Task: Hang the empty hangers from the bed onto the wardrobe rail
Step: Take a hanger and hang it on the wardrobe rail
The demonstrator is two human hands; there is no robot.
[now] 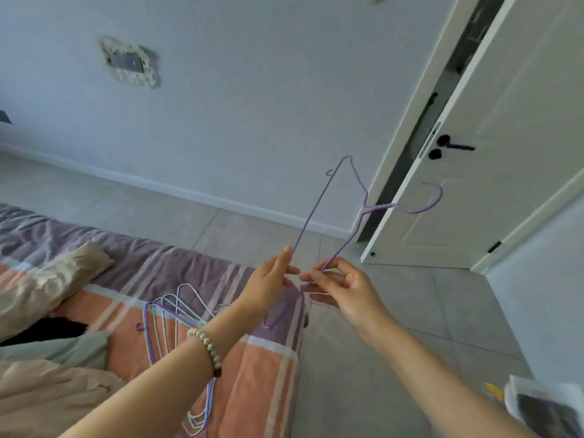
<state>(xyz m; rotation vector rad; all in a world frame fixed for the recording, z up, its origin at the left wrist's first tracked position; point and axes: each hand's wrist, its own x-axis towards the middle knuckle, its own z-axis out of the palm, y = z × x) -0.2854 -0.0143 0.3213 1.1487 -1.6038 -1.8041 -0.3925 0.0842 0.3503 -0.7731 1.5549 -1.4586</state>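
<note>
A thin purple wire hanger [319,208] is raised in the air above the bed's corner, its hook [426,200] pointing right toward the door. My right hand [344,287] pinches its lower end between thumb and fingers. My left hand [268,279], with a bead bracelet on the wrist, touches the same end with its fingertips; a white wire also runs between the two hands. Several more hangers [170,314], purple, white and pale blue, lie stacked on the bed [262,368], partly hidden under my left forearm. No wardrobe rail is in view.
A white door [467,197] with a black handle stands ajar at the right. Beige and green pillows [50,279] and a dark garment lie on the bed at left. Grey tiled floor runs between bed and wall. A bag or package [550,406] sits at lower right.
</note>
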